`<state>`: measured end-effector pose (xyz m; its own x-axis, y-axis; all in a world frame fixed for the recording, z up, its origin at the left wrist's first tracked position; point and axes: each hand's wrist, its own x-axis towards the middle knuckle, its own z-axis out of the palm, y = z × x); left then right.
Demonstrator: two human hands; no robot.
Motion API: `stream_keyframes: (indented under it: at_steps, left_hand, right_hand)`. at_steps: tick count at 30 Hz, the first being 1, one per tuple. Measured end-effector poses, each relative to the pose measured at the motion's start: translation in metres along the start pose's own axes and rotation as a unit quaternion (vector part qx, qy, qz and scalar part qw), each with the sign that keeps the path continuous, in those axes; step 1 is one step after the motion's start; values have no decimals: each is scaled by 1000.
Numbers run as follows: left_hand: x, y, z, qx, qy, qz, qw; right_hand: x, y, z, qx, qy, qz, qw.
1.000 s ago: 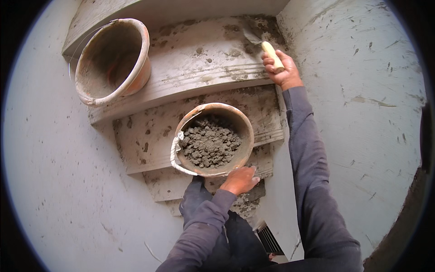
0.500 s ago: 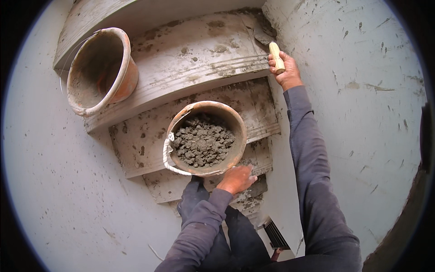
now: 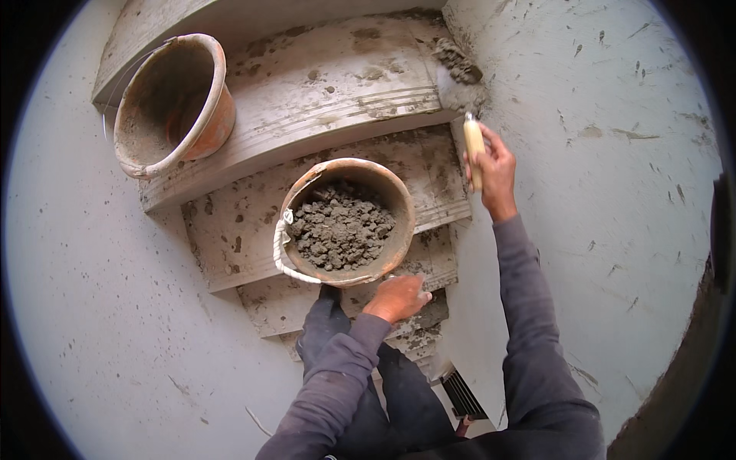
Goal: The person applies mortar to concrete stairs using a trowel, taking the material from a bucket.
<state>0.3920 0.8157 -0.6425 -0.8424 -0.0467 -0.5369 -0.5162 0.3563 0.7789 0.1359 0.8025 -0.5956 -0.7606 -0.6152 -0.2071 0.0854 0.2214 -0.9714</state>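
In my right hand (image 3: 497, 170) is a trowel (image 3: 475, 149), its pale wooden handle wrapped by my fingers. The blade lies at the corner where the stair step meets the right wall, with wet grey mortar (image 3: 458, 63) on and beside it. My left hand (image 3: 397, 298) is curled closed just below the near rim of an orange bucket (image 3: 409, 201); what it holds, if anything, is hidden. Crumbly grey mortar (image 3: 343, 230) partly fills this bucket, and its white wrapped handle (image 3: 277, 253) hangs down the left side.
A second orange bucket (image 3: 217, 123), tilted and smeared with dried mortar, stands on the upper step at left. Mortar-spotted stair steps (image 3: 337, 84) narrow downward toward my legs. White walls (image 3: 613, 192) rise on both sides. A dark slatted object (image 3: 462, 395) lies low at right.
My right hand has drawn the trowel down toward me and turned it. More of the mortar at the wall corner now shows. My left hand stays by the bucket.
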Motion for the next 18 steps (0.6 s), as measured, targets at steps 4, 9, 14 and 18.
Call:
stream_keyframes:
  at_steps: [4,9,14,18]
  left_hand:
    - [-3,-4,2,-4,-23,-20,1000]
    - [-4,4,-2,3,-3,4,1000]
    - [-3,-7,8,2,19,37,999]
    - [-3,-7,-4,10,-13,11,1000]
  right_hand:
    - [-83,6,-4,-54,-100,-5,994]
    - [-153,11,0,-365,-187,-146,900]
    - [-130,30,-1,-206,-29,-146,967]
    - [-65,-12,2,94,-86,93,988]
